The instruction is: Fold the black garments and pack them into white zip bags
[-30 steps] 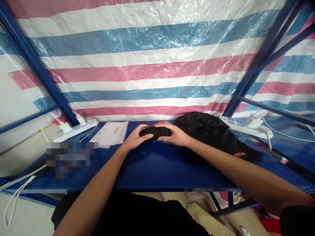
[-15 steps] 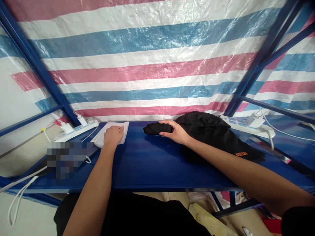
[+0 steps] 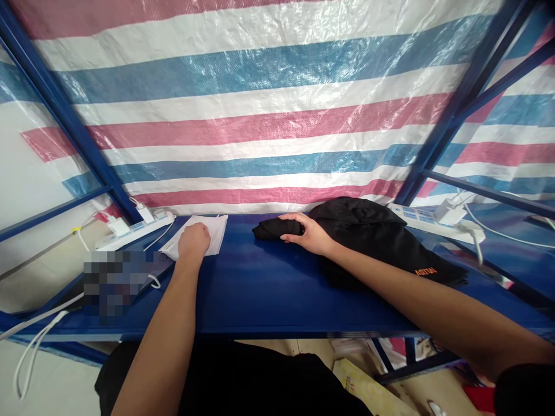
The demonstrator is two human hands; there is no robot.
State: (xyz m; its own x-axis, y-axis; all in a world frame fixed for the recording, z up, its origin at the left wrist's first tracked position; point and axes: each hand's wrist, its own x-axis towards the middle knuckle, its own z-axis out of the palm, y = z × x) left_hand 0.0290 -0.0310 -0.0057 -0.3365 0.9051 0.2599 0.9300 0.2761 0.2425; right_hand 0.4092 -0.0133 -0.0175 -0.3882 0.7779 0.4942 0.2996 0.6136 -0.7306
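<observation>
On the blue tabletop (image 3: 255, 289), my right hand (image 3: 315, 234) grips the right end of a small rolled black cloth bundle (image 3: 271, 227), thumb in front and fingers over the top. My left hand (image 3: 193, 240) is closed in a fist on a flat white packet (image 3: 217, 231). Its curled fingers are turned away from me, so whether they pinch anything is hidden. Just behind and beside my right hand lies a crumpled black garment (image 3: 368, 237) with orange lettering near its lower edge.
White power strips with plugs and cables stand at the left (image 3: 143, 226) and right (image 3: 437, 222). A phone-like slab (image 3: 158, 268), partly pixelated, lies left of my forearm with a white cable. Blue metal posts (image 3: 427, 150) and a striped plastic sheet (image 3: 269, 127) enclose the table's back.
My left hand has curled tighter into a fist and shifted slightly left on the white packet. My right hand and the black bundle look almost unchanged.
</observation>
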